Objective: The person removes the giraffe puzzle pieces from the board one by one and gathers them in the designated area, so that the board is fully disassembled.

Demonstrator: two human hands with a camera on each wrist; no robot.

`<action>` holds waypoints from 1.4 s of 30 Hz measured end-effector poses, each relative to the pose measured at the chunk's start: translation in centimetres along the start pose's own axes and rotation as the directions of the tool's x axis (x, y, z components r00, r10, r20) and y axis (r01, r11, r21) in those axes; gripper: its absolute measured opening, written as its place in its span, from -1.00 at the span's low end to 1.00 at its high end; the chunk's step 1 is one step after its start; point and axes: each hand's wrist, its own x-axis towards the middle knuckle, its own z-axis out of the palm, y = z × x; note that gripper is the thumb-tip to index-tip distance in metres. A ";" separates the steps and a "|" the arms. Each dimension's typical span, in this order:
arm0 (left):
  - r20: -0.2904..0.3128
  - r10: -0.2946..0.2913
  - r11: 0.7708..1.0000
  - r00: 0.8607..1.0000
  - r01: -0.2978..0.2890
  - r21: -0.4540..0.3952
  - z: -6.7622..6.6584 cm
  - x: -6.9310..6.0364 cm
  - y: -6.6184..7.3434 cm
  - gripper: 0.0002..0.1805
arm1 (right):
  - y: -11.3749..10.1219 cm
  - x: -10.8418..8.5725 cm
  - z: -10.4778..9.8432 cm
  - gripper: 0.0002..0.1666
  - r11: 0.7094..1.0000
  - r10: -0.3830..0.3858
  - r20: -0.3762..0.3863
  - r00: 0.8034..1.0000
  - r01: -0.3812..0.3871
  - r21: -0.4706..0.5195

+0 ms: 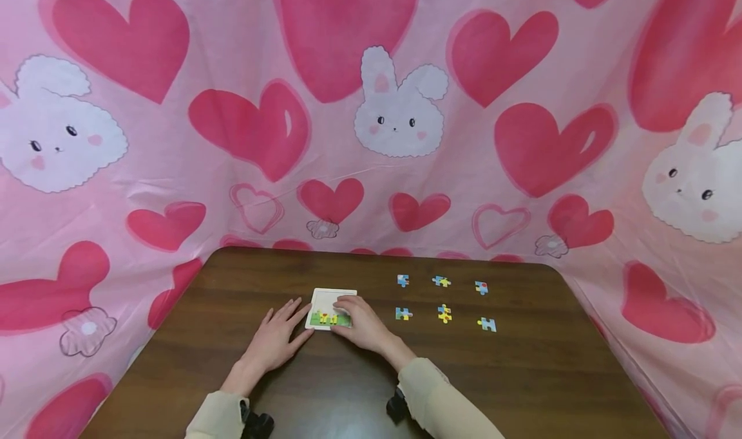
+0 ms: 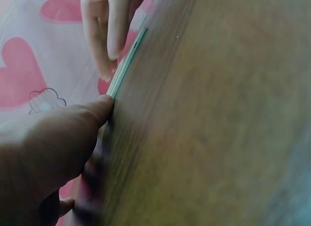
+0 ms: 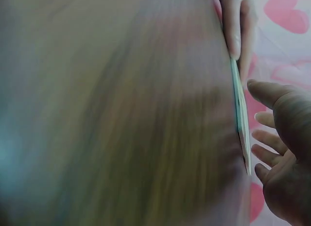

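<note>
The white board (image 1: 324, 299) lies flat on the brown counter (image 1: 324, 387), right between the fingers of both hands. The left hand (image 1: 277, 338) is flat and its fingers (image 1: 284, 311) are spread apart. Its thumb and pointing finger touch the left side of the board. The right hand (image 1: 366, 326) is over the right side of the board. Its fingers are bent a little, with the thumb apart from the rest, and I can't see anything held in them. Under those fingers, on the side near the person, the board has a green and yellow picture (image 1: 323, 318). The part farther off is plain and pale.

To the right of the right fingers, well apart from them, are six loose pieces (image 1: 444, 313) (two rows of three, with gaps between). The one at the far right of the back row has a red spot. Past the fingers and the counter hangs a pink cloth (image 1: 400, 197) with hearts and bunnies (fluffy white ones!). Both sleeves (image 1: 217, 416) are beige.
</note>
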 end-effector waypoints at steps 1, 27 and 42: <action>0.000 0.000 1.000 1.000 0.000 0.001 0.0 0.0 0.0 -0.25 | -0.5 0.1 -0.1 -0.40 1.000 -0.003 -0.001 1.000 0.003 0.009; -0.023 -0.018 1.000 1.000 0.018 -0.024 0.6 0.0 -0.2 -0.29 | -6.8 2.0 -1.8 -0.55 0.989 0.144 0.098 0.985 -0.142 -0.026; -0.038 -0.011 0.999 0.999 0.009 -0.038 0.6 0.1 -0.3 -0.28 | -6.7 1.6 -1.7 -0.53 0.991 0.121 0.025 0.992 -0.122 0.054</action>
